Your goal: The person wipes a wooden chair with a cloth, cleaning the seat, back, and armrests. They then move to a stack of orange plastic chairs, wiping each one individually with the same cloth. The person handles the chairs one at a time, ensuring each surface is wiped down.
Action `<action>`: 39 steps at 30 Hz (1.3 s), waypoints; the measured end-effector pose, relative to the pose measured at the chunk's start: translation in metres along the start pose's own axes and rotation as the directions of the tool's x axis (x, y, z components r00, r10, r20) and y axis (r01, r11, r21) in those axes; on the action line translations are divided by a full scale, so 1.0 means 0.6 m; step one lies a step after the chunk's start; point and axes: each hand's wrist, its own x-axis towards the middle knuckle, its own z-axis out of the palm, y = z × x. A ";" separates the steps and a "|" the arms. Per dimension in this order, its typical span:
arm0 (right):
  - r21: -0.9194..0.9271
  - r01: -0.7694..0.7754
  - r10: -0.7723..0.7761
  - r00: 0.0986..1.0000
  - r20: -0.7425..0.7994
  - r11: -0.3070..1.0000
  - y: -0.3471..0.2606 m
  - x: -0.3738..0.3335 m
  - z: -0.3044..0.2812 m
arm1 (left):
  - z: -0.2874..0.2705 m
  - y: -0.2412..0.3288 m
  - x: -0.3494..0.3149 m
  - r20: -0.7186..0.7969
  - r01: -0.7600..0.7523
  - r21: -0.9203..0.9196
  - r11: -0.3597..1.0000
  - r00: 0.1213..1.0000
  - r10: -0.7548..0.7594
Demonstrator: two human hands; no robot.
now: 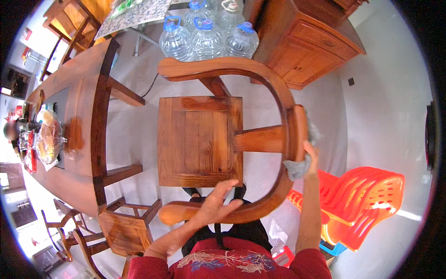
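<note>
A brown wooden armchair with a curved rail stands in front of me, its square plank seat below the rail and its back to the right. My right hand is closed on a grey cloth, which lies against the rail near the top of the backrest. More grey cloth shows behind the rail. My left hand is over the near armrest, fingers spread and holding nothing. Whether its palm rests on the wood I cannot tell.
To the left stands a long wooden table with bagged food, and another wooden chair is nearer me. Several clear water jugs stand beyond the armchair, beside a wooden cabinet. Stacked orange-red plastic stools sit at right.
</note>
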 end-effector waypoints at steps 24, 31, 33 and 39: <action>-0.008 -0.056 0.056 0.998 -0.014 0.998 0.070 -0.134 -0.021 | 0.265 -0.026 0.005 -0.154 0.081 0.590 0.803 0.988 0.014; -0.583 0.326 -0.451 0.889 -0.079 0.744 0.084 -0.109 -0.026 | 0.284 -0.001 0.022 -0.125 0.153 0.658 0.737 0.988 -0.093; -0.627 0.309 -0.475 0.873 -0.112 0.715 0.103 -0.129 -0.033 | 0.275 -0.011 0.020 -0.149 0.214 0.679 0.702 0.977 -0.154; 0.132 0.086 -0.038 0.943 -0.332 0.988 0.066 -0.121 -0.091 | 0.283 -0.005 0.032 -0.181 0.206 0.563 0.801 0.976 -0.123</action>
